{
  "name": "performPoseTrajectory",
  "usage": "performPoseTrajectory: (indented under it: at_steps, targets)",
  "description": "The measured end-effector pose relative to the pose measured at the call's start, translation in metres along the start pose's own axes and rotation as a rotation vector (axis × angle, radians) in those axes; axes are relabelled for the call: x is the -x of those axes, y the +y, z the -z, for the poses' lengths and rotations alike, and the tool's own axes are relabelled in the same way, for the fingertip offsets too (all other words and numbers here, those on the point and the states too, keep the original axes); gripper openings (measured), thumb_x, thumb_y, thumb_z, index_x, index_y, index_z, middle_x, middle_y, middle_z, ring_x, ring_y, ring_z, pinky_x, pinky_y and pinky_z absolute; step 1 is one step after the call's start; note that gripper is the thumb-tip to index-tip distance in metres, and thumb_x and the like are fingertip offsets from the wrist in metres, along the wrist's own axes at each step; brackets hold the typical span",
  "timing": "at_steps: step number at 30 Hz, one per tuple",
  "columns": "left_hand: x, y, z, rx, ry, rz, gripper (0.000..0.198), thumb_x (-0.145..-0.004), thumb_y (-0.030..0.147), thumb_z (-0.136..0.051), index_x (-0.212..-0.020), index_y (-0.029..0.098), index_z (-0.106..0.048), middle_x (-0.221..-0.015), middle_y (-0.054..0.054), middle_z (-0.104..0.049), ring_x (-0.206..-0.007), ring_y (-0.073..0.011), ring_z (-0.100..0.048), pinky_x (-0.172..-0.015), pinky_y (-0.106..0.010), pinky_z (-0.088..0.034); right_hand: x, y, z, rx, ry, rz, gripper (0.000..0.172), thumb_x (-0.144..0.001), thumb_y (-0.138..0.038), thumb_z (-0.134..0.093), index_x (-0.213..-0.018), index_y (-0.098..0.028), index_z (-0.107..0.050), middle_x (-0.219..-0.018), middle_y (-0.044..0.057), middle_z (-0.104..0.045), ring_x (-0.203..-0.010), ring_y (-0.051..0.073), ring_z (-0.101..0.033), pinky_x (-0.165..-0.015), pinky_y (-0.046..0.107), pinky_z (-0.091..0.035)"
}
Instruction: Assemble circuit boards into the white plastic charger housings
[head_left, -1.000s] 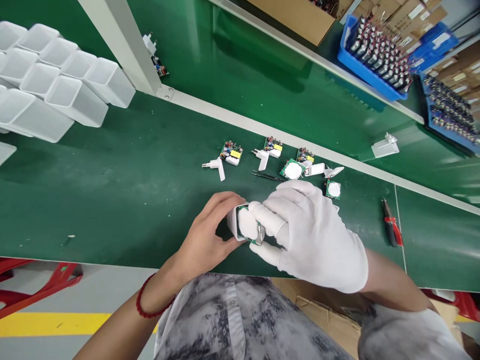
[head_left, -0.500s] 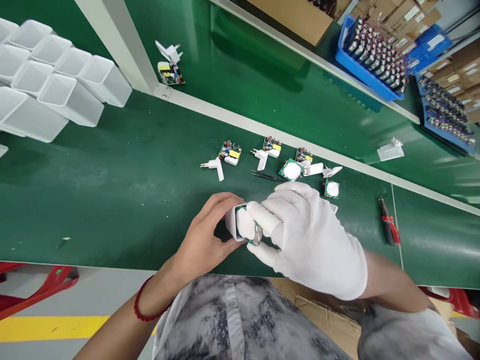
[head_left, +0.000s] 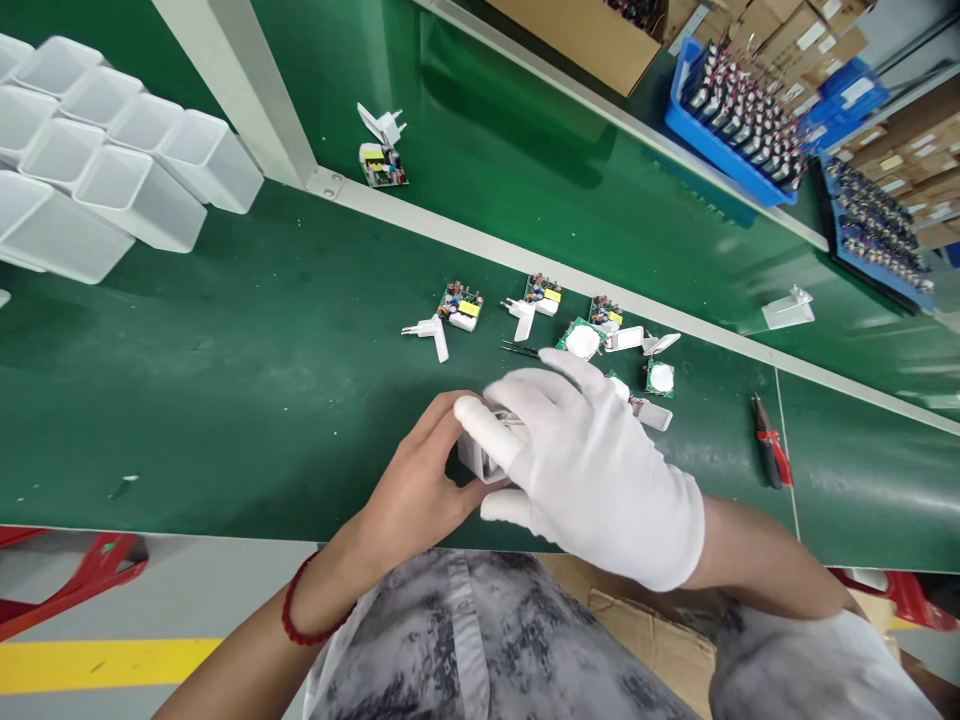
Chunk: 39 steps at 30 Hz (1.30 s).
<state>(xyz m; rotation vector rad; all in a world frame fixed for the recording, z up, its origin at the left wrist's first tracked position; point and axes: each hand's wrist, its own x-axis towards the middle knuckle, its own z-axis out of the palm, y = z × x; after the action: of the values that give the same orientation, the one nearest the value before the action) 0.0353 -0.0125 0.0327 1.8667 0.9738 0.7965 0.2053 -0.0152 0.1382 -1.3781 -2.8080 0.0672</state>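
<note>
My bare left hand point(head_left: 427, 475) wraps around a white plastic housing point(head_left: 474, 462) just above the near part of the bench, its open end turned to the right. My right hand point(head_left: 592, 465), in a white glove, is closed over that open end, one finger lying across the rim and the thumb below. The glove hides most of what sits in the housing's mouth. Just beyond the right hand lie a circuit board with a round white pad point(head_left: 583, 340) and black tweezers point(head_left: 519, 349), partly covered by the glove.
Circuit boards point(head_left: 460, 305) with white plug parts point(head_left: 429, 332) lie along the bench rail. Red-handled pliers point(head_left: 771, 442) are at right. White housings point(head_left: 142, 190) stand at far left. Blue trays point(head_left: 739, 125) of parts sit on the shelf, where another board point(head_left: 383, 165) lies.
My right hand has moved left over the housing's mouth; the white-padded board seen there before is now hidden. The board and plug on the upper left shelf have shifted right.
</note>
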Motion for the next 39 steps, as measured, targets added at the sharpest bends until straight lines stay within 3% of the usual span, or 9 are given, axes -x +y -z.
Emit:
performPoseTrajectory:
  at_steps: [2, 4, 6, 9, 13, 18, 21, 27, 39]
  targets:
    - [0.003, -0.004, -0.006, -0.022, 0.048, 0.04, 0.048, -0.077, 0.024, -0.074, -0.119, 0.022, -0.049, -0.117, -0.007, -0.063, -0.107, -0.0242, -0.065, -0.09, -0.036, -0.056, 0.01, 0.003, -0.006, -0.143, 0.205, -0.053, 0.047, -0.084, -0.043, -0.067, -0.121, -0.017, -0.057, -0.098, 0.009, -0.062, -0.087, 0.024, -0.06, -0.085, 0.045, -0.048]
    - [0.007, -0.011, -0.015, -0.052, 0.107, 0.065, 0.055, -0.075, 0.033, -0.077, -0.119, 0.021, -0.046, -0.118, -0.01, -0.064, -0.113, -0.0287, -0.064, -0.1, -0.045, -0.052, 0.025, 0.003, -0.021, -0.289, 0.381, -0.251, 0.043, -0.087, -0.039, -0.065, -0.125, -0.021, -0.056, -0.098, 0.008, -0.061, -0.084, 0.022, -0.061, -0.075, 0.039, -0.052]
    - [0.011, -0.017, -0.024, -0.088, 0.14, 0.053, 0.056, -0.076, 0.033, -0.077, -0.119, 0.021, -0.043, -0.122, -0.012, -0.062, -0.123, -0.0316, -0.059, -0.109, -0.053, -0.043, 0.038, 0.001, -0.045, -0.481, 0.318, -0.472, 0.046, -0.087, -0.037, -0.064, -0.13, -0.023, -0.054, -0.103, 0.008, -0.06, -0.079, 0.019, -0.063, -0.069, 0.035, -0.055]
    - [0.017, -0.02, -0.03, -0.111, 0.095, 0.023, 0.052, -0.081, 0.026, -0.071, -0.123, 0.02, -0.04, -0.122, -0.014, -0.06, -0.131, -0.032, -0.052, -0.114, -0.057, -0.035, 0.046, -0.008, -0.085, -0.814, 0.052, -0.576, 0.056, -0.088, -0.044, -0.062, -0.137, -0.02, -0.05, -0.118, 0.014, -0.058, -0.088, 0.022, -0.064, -0.076, 0.038, -0.056]
    - [0.021, -0.014, -0.01, -0.048, -0.1, 0.089, 0.055, -0.085, 0.029, -0.066, -0.133, 0.02, -0.041, -0.133, -0.016, -0.05, -0.133, -0.0313, -0.046, -0.108, -0.05, -0.045, 0.039, -0.016, -0.113, -1.186, 0.104, -0.72, 0.077, -0.086, -0.05, -0.063, -0.149, -0.02, -0.031, -0.12, 0.011, -0.058, -0.1, 0.022, -0.062, -0.093, 0.042, -0.052]
    - [0.012, -0.01, 0.013, 0.138, -0.159, 0.275, 0.033, -0.097, 0.033, -0.046, -0.124, 0.021, -0.06, -0.12, -0.009, -0.057, -0.089, -0.0155, -0.064, -0.077, -0.028, -0.057, 0.032, -0.016, -0.104, -1.268, 0.074, -0.632, 0.047, -0.089, -0.058, -0.054, -0.116, -0.02, -0.059, -0.11, 0.01, -0.058, -0.101, 0.023, -0.059, -0.092, 0.041, -0.05]
    - [0.006, -0.011, 0.008, 0.158, -0.148, 0.294, 0.035, -0.098, 0.035, -0.041, -0.119, 0.019, -0.064, -0.11, -0.008, -0.058, -0.069, -0.0105, -0.06, -0.064, -0.025, -0.054, 0.029, -0.017, -0.098, -1.271, 0.049, -0.6, 0.039, -0.093, -0.055, -0.051, -0.107, -0.02, -0.058, -0.102, 0.008, -0.056, -0.092, 0.02, -0.057, -0.081, 0.037, -0.053]
    - [0.008, -0.013, -0.002, 0.154, -0.088, 0.299, 0.034, -0.096, 0.032, -0.044, -0.118, 0.015, -0.064, -0.099, -0.007, -0.055, -0.069, -0.0115, -0.059, -0.063, -0.026, -0.055, 0.03, -0.019, -0.097, -1.299, -0.013, -0.623, 0.039, -0.094, -0.053, -0.05, -0.112, -0.019, -0.057, -0.091, 0.005, -0.052, -0.075, 0.015, -0.053, -0.065, 0.03, -0.051]
    - [0.016, -0.017, -0.009, 0.183, -0.035, 0.263, 0.043, -0.097, 0.029, -0.041, -0.128, 0.009, -0.063, -0.1, -0.009, -0.051, -0.065, -0.0094, -0.057, -0.061, -0.026, -0.056, 0.03, -0.028, -0.102, -1.311, 0.102, -0.745, 0.03, -0.092, -0.044, -0.058, -0.109, -0.021, -0.065, -0.116, 0.009, -0.054, -0.076, 0.012, -0.055, -0.064, 0.027, -0.05]
